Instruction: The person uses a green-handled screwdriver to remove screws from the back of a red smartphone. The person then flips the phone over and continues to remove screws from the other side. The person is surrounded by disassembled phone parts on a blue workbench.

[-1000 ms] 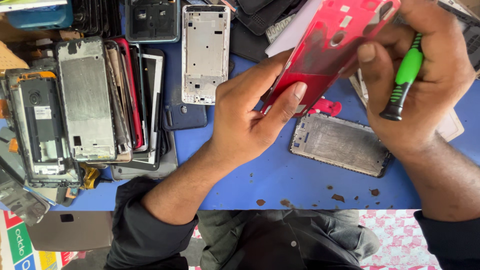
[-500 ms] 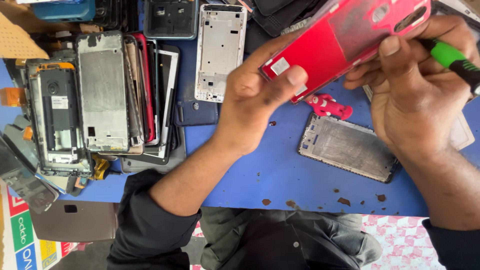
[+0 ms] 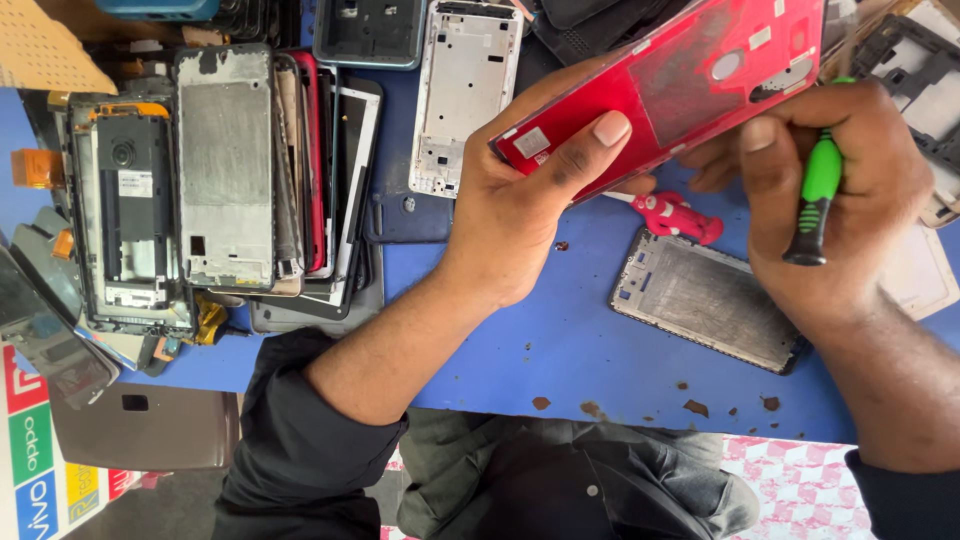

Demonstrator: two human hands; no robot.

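Held up above the blue work surface (image 3: 520, 330), tilted, with its inner face toward the camera: a glossy red plastic phone back cover (image 3: 680, 85). Left hand (image 3: 515, 215) closed around the cover's lower end, thumb pressed flat on the inner face just beside a small pale square sticker (image 3: 532, 143). Right hand (image 3: 835, 215) curled shut at the cover's other side, fingers touching its lower edge, a green-and-black-handled screwdriver (image 3: 815, 200) tucked in the palm, tip hidden.

Below the cover, lying flat on the surface: a small red plastic piece (image 3: 675, 215) and, near it, a grey metal phone frame with a dark inner panel (image 3: 705, 300). Behind the left hand, a white phone mid-frame (image 3: 465, 95), upright from this view. Far left, a stack of phone frames and screens standing on edge (image 3: 260, 170), with a dark chassis carrying a small white rectangular label (image 3: 135, 185) beside it.

Top left corner, a tan perforated board (image 3: 50, 55). Bottom left, below the surface edge, a sign of stacked red, green, blue and yellow panels (image 3: 35, 450).
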